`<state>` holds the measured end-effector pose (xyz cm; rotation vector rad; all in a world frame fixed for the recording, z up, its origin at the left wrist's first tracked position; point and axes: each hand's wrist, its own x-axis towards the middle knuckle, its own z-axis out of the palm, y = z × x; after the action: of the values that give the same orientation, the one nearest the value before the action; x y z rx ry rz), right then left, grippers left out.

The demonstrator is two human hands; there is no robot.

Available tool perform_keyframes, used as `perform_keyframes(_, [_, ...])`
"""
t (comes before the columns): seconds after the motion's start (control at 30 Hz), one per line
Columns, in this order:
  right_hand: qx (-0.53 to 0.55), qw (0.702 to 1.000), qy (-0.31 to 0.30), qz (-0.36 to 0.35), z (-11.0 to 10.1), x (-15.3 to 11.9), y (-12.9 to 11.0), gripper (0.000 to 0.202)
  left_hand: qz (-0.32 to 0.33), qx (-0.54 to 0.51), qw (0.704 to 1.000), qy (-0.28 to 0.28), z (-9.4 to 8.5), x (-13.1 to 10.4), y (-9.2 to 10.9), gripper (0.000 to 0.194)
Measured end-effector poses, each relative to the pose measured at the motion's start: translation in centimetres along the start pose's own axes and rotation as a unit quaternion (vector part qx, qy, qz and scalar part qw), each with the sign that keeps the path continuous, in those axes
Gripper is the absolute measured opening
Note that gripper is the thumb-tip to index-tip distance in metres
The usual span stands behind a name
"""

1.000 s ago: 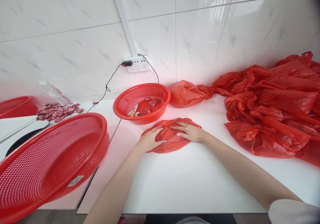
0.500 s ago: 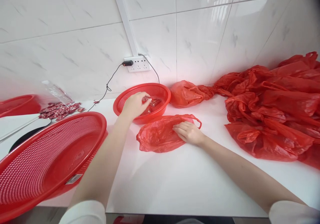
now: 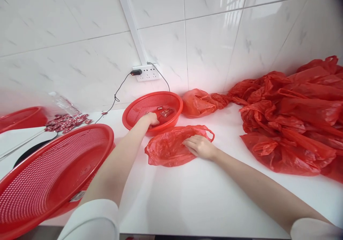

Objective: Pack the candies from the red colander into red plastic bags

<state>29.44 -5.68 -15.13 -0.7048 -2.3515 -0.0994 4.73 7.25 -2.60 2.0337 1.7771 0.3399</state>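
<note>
My left hand (image 3: 152, 118) reaches down inside the small red plastic basket (image 3: 178, 115), just over its near rim. Its fingertips are hidden below the wrist, so their grip does not show. Beside them in the basket lie a few small wrapped packets (image 3: 166, 112). In front of the basket a red plastic bag (image 3: 163, 150) lies on the white table with its mouth spread and a loop handle at the right. My right hand (image 3: 199, 146) rests at the bag's right side, fingers curled together on the film.
A large red basket (image 3: 88, 140) stands at the left. Behind it are a heap of small red-and-white packets (image 3: 66, 123) and another red basket (image 3: 29, 117). Crumpled red bags (image 3: 292, 122) fill the right side. A power strip (image 3: 147, 73) with cables hangs on the tiled wall.
My left hand has dropped from above the small basket's rim down into it, with its fingers now out of sight. My right hand stays on the bag. The view has shifted slightly.
</note>
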Motion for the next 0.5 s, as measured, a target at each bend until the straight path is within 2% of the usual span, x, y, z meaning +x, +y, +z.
perform_keyframes(0.07, [0.018,1.0,0.0,0.021,0.0,-0.1,-0.1,0.025,-0.014,-0.012,0.999,0.03,-0.9,-0.8,0.3,0.015])
perform_keyframes(0.13, [0.069,0.995,0.017,0.072,-0.1,-0.1,-0.2,0.025,-0.008,-0.034,0.997,0.064,-1.4,-2.4,0.7,0.015])
perform_keyframes(0.2, [0.151,0.975,0.059,0.153,-0.3,0.1,-0.5,0.023,0.023,-0.117,0.99,0.081,-1.2,-4.6,1.2,0.018])
perform_keyframes(0.23, [0.199,0.957,0.078,0.195,-0.5,0.3,-0.7,0.022,0.053,-0.213,0.973,0.077,-0.8,-6.0,1.5,0.02])
perform_keyframes(0.3, [0.308,0.912,0.089,0.257,-0.6,0.7,-1.1,0.027,0.087,-0.395,0.914,0.016,0.6,-8.6,2.1,0.024])
perform_keyframes(0.37, [0.421,0.859,0.072,0.283,-0.6,1.2,-1.3,0.04,0.089,-0.47,0.874,-0.082,2.6,-10.8,2.6,0.025])
perform_keyframes(0.43, [0.501,0.808,0.074,0.301,-0.4,1.8,-1.4,0.051,0.073,-0.488,0.858,-0.142,4.8,-11.9,2.8,0.025])
perform_keyframes(0.5, [0.523,0.784,0.091,0.322,-0.2,2.3,-1.4,0.052,0.04,-0.473,0.866,-0.156,6.7,-12.0,2.6,0.024])
